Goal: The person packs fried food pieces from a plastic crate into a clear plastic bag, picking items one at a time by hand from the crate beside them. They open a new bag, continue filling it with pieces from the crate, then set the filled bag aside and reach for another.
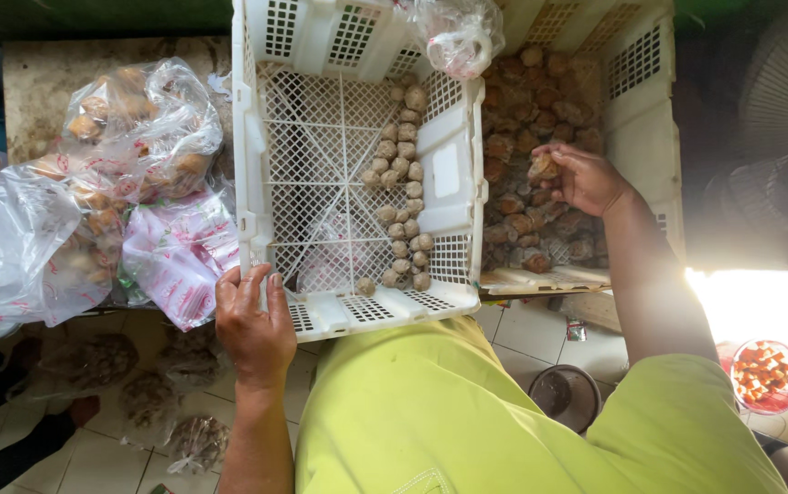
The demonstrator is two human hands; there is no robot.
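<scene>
- The right hand (586, 178) is over the cream crate (643, 119) on the right side, and its fingers are curled around one brown ball (543, 166)
- That ball is held just above the heap of brown balls (526, 215) that fills this crate
- The left hand (255, 320) lies flat on the near rim of the white crate (257, 137), at its left corner; the fingers are a little spread and it holds nothing
- Inside the white crate a row of lighter balls (403, 197) runs along the right wall, and the rest of the net floor is bare
- A clear bag (458, 38) sits on top where the two crates meet
- On the left are plastic bags of balls (128, 137) with pink print, and more small bags (188, 439) lie on the tiled floor below
- I think the step in hand is picking: one ball has been taken from the full crate while the other hand keeps the white crate from sliding
- If the ball is to go with the row, the hand needs to lift it over the wall between the crates and set it down softly next to the others, so it does not roll away
- The grip should be soft, because the ball looks like food that could squash
</scene>
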